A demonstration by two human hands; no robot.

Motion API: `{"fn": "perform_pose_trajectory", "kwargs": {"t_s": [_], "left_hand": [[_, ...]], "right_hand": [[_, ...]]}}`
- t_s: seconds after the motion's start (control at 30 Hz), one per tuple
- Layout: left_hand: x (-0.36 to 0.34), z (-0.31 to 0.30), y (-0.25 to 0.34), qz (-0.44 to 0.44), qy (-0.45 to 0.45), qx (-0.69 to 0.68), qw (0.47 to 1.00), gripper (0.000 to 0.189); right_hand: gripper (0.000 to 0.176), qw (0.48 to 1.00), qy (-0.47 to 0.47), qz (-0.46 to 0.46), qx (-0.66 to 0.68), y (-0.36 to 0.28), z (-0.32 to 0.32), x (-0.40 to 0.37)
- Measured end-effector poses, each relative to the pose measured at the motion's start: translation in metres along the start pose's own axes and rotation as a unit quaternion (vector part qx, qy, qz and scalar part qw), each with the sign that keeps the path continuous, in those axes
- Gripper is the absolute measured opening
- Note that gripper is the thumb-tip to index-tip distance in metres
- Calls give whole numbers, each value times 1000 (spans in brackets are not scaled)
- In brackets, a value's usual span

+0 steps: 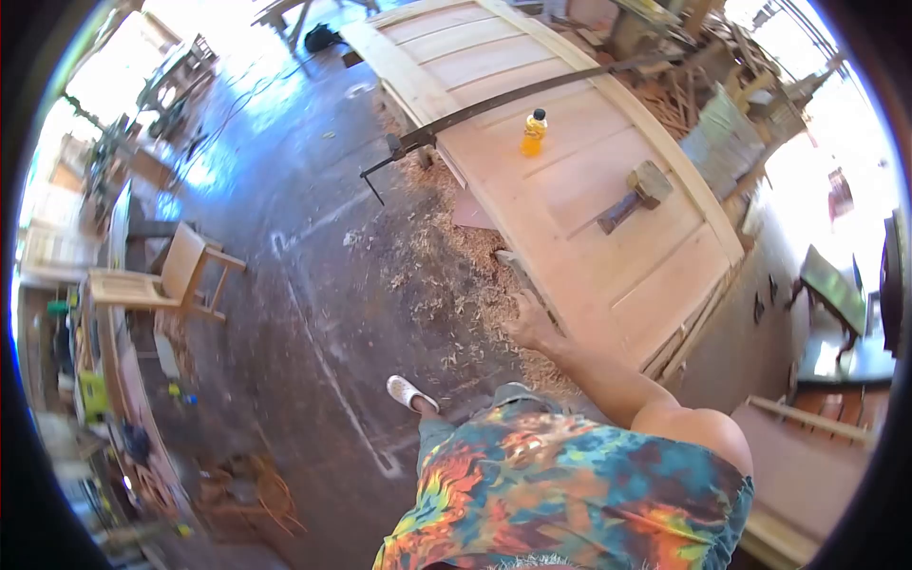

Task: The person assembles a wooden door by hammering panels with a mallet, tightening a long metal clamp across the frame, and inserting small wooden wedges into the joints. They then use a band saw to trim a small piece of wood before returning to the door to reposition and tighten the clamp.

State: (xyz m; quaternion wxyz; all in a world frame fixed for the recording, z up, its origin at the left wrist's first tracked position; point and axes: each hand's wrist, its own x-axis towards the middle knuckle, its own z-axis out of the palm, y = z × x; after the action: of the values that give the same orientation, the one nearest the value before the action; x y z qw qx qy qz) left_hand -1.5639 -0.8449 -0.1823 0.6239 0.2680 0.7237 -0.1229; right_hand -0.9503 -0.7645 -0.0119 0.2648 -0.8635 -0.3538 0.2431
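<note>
My right hand (530, 323) hangs low beside the near left edge of a pale wooden panelled door (579, 294), fingers loosely extended, with nothing visible in them. Close beyond the fingers, a small greyish piece (505, 258) shows at the door's edge. A wooden mallet (636, 197) with a thick block head lies on the door. Farther up stands a small bottle of orange drink (534, 133) with a dark cap. A long metal bar clamp (513, 103) spans the door crosswise, its handle sticking out on the left. My left hand is out of view.
Wood shavings (465, 256) cover the floor along the door's left side. A wooden chair (171, 275) stands at the left, before a cluttered bench. Scrap timber (665, 104) is piled beyond the door's right side. A dark table (845, 356) is at the far right.
</note>
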Motion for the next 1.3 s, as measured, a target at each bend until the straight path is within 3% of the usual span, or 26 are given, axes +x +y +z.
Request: {"fn": "perform_pose_trajectory", "kwargs": {"t_s": [0.17, 0.23, 0.3, 0.37, 0.47, 0.57, 0.63, 0.7, 0.77, 0.9, 0.97, 1.0, 1.03, 1.07, 1.1, 1.13, 1.23, 1.3], "left_hand": [[92, -189, 182, 49, -15, -107, 993, 28], [71, -242, 311, 152, 60, -69, 984, 25], [87, -290, 419, 255, 67, -40, 964, 23], [47, -289, 525, 318, 124, 22, 940, 21], [42, -270, 665, 390, 107, 62, 913, 21], [60, -236, 774, 453, 54, 137, 879, 24], [98, -210, 841, 534, 38, 338, 774, 29], [97, -177, 878, 501, 26, 372, 781, 32], [83, -157, 907, 502, -6, 399, 767, 33], [58, -125, 1007, 516, -36, 441, 733, 32], [73, -110, 1061, 531, -30, 473, 702, 31], [79, -99, 1090, 536, -32, 468, 701, 30], [86, -88, 1117, 542, -34, 463, 700, 30], [83, -70, 1145, 555, -53, 473, 682, 29], [72, -47, 1173, 589, -47, 504, 630, 28], [62, -21, 1201, 620, -41, 534, 573, 28], [60, 66, 1282, 659, -115, 537, 513, 27], [31, 130, 1323, 680, -131, 552, 464, 25]], "right_hand": [[59, 987, 28, 154, -34, -50, 49, -22], [61, 958, -151, 242, -36, -91, 56, -7], [63, 969, -129, 209, -23, -110, 83, 7], [66, 978, -112, 178, -8, -121, 110, 21], [68, 977, -98, 188, 20, -133, 139, 67], [64, 957, -111, 264, 44, -133, 162, 106], [55, 956, -90, 280, 2, -127, 181, 135], [47, 959, -45, 279, -24, -122, 194, 174], [45, 904, -198, 373, 62, -134, 202, 200], [38, 923, -128, 353, 80, -158, 209, 262], [34, 856, 42, 401, 323, -178, 207, 290], [32, 785, 79, 440, 428, -188, 206, 305], [32, 781, 85, 444, 431, -197, 206, 316], [34, 697, 126, 453, 542, -202, 212, 327], [37, 597, 163, 452, 642, -206, 219, 339], [40, 537, 155, 480, 676, -209, 226, 351], [47, 479, 171, 519, 687, -223, 245, 384], [57, 369, 287, 498, 730, -231, 256, 416]]}}
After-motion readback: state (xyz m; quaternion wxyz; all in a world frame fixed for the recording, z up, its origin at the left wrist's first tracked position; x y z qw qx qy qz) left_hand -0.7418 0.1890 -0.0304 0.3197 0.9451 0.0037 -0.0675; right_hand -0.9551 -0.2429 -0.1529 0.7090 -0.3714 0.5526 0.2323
